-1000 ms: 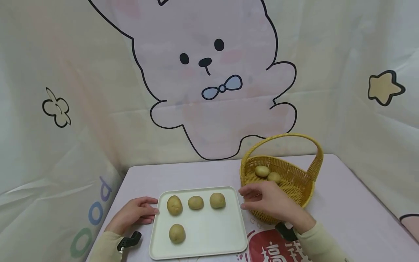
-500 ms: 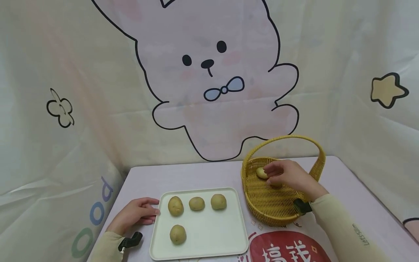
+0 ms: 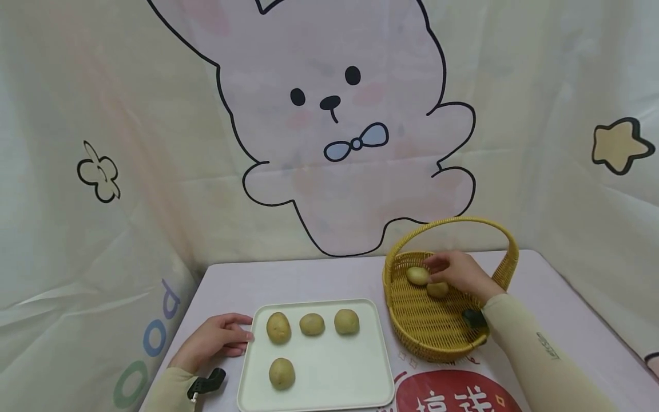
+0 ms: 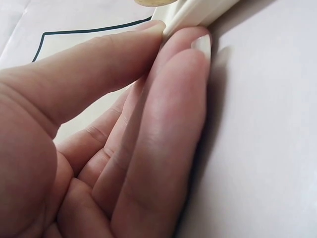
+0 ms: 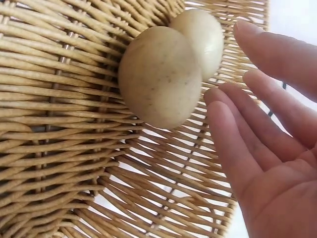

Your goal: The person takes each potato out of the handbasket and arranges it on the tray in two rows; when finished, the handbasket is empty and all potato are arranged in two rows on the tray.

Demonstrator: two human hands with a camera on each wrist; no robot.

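With thumb and fingertips, my left hand (image 3: 216, 340) pinches the left rim of a white rectangular tray (image 3: 334, 366); the left wrist view has the thumb on the tray edge (image 4: 185, 15) and fingers against its outer side. Several potatoes lie on the tray, three along the back and one potato (image 3: 282, 373) at front left. My right hand (image 3: 458, 272) reaches into a yellow wicker basket (image 3: 422, 326), fingers spread and holding nothing. Beside its fingertips sit two potatoes, a paler potato (image 5: 200, 42) and a speckled potato (image 5: 161, 77), touching or nearly so.
The basket's tall arched handle (image 3: 463, 220) rises over the right hand. Behind the table (image 3: 304, 280) hangs a curtain (image 3: 206, 223) with cartoon drawings. A red printed patch (image 3: 458, 392) marks the tabletop right of the tray.
My right hand has moved from between tray and basket back and right into the basket, beside the two potatoes. The left hand stays at the tray's rim.
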